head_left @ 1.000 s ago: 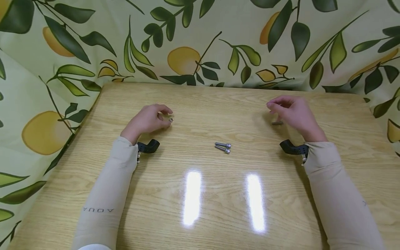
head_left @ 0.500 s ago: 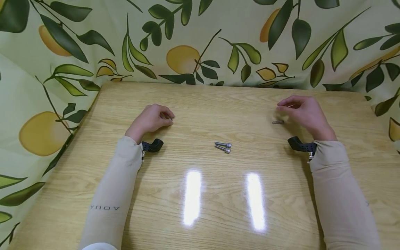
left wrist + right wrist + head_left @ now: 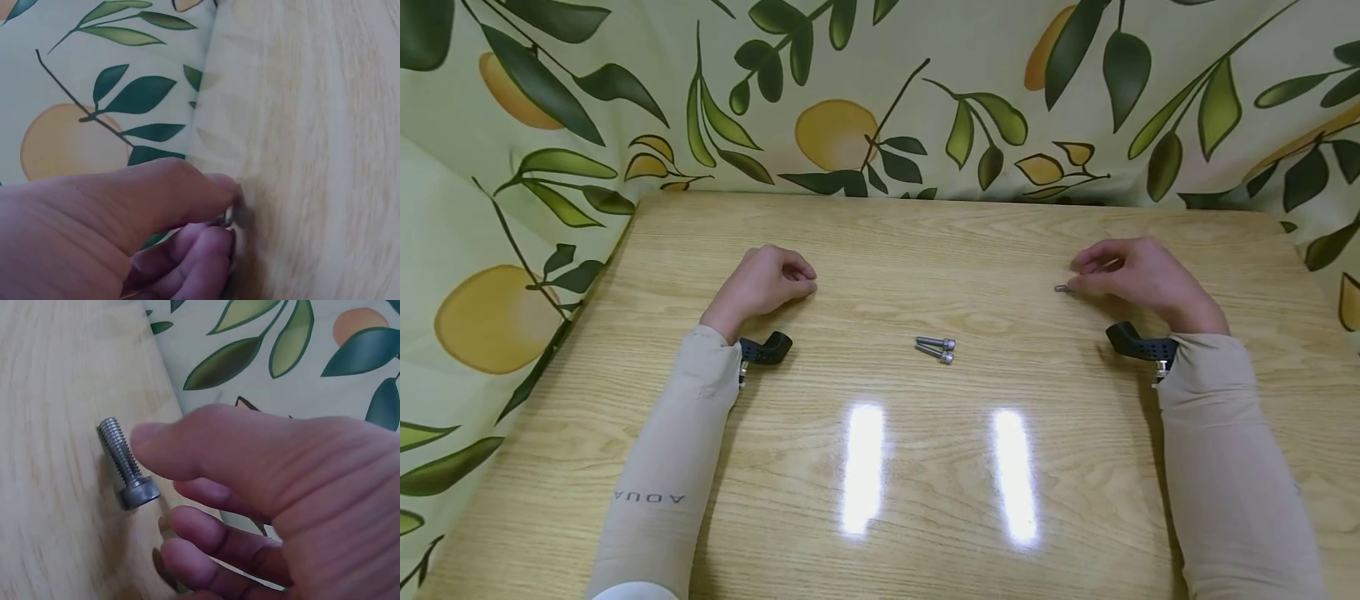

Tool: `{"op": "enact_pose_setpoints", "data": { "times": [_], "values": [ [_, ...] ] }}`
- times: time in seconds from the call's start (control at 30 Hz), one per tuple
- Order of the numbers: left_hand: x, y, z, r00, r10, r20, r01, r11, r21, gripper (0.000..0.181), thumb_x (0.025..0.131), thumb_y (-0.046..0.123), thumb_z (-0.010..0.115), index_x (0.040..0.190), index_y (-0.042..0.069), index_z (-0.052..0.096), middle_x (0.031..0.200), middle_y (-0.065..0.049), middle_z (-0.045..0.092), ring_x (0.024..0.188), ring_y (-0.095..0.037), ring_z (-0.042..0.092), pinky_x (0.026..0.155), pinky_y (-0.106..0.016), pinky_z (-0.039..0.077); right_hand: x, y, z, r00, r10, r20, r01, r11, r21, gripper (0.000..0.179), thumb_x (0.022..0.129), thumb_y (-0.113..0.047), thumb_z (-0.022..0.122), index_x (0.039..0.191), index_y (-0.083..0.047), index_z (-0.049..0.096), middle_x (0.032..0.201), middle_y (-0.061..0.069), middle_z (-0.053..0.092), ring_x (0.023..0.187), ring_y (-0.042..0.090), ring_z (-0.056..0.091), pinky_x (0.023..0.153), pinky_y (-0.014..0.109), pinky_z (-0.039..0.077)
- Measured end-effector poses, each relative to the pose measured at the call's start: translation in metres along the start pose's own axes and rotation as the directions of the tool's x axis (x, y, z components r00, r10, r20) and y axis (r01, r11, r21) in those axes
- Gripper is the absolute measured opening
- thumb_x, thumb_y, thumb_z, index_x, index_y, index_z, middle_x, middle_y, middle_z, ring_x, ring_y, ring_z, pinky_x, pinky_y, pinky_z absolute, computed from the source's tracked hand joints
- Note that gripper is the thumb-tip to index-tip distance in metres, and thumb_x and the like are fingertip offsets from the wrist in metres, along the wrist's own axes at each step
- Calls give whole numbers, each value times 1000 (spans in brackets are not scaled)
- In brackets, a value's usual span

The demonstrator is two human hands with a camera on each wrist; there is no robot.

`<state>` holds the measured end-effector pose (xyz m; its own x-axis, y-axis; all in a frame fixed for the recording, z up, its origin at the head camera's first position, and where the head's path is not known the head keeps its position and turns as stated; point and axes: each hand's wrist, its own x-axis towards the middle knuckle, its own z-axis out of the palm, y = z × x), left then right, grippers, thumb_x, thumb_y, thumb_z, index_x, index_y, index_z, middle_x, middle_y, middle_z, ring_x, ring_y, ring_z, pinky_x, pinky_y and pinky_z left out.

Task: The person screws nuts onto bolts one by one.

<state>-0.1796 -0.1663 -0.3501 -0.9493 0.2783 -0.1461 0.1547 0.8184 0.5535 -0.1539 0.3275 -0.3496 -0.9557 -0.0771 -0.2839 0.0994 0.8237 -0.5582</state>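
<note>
My left hand (image 3: 762,279) is low over the table at the left, its thumb and fingertips pinching a small metal nut (image 3: 227,219). Only a sliver of the nut shows in the left wrist view; the fingers hide it in the head view. On the right side lies a socket-head bolt (image 3: 120,453), its threaded end toward the table's middle in the head view. My right hand (image 3: 1138,273) is right at this bolt, thumb tip beside the thread, other fingers loosely bent and apart from the thumb. Nothing is gripped there.
Two more socket-head bolts (image 3: 935,349) lie side by side mid-table. The wooden table (image 3: 936,467) ends at the back and left against a leaf-and-fruit patterned cloth (image 3: 962,50). A black wrist camera mount (image 3: 766,348) juts inward below the left hand.
The left fingertips have closed over the nut, which showed beside them earlier. My right hand has shifted to the right, then come down toward the bolt, now partly covering it in the head view.
</note>
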Motion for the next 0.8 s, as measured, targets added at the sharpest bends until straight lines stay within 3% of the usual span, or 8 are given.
{"op": "enact_pose_setpoints", "data": {
  "times": [0.2,0.4,0.67,0.8],
  "values": [
    [1,0,2,999,7,-36,-8,1000,-20,16,95,19,71,104,7,77,101,-13,76,92,-25,65,87,-34,49,1,2,1,999,-25,46,26,1000,-16,55,92,-46,77,129,-6,65,111,7,65,100,23,51,82,32,40],
    [1,1,5,996,1,-94,-7,998,-64,18,96,21,71,106,8,77,103,-13,76,92,-25,67,85,-33,51,2,3,3,998,-13,64,15,999,-31,39,96,-31,74,123,-3,70,116,15,69,100,26,50,81,35,38],
    [3,4,8,991,-31,-129,15,992,-121,20,97,23,72,111,9,76,104,-13,76,88,-22,69,78,-27,51,1,1,4,999,-50,18,51,997,-51,38,96,-38,75,117,-6,72,111,12,71,96,23,52,76,30,41],
    [3,7,8,989,-33,-143,3,980,-200,22,98,25,72,112,9,75,107,-12,76,90,-20,69,78,-25,52,1,-1,5,999,-47,-18,47,998,-33,41,97,-43,72,118,-8,72,112,11,70,96,22,54,76,28,43]
  ]
}}
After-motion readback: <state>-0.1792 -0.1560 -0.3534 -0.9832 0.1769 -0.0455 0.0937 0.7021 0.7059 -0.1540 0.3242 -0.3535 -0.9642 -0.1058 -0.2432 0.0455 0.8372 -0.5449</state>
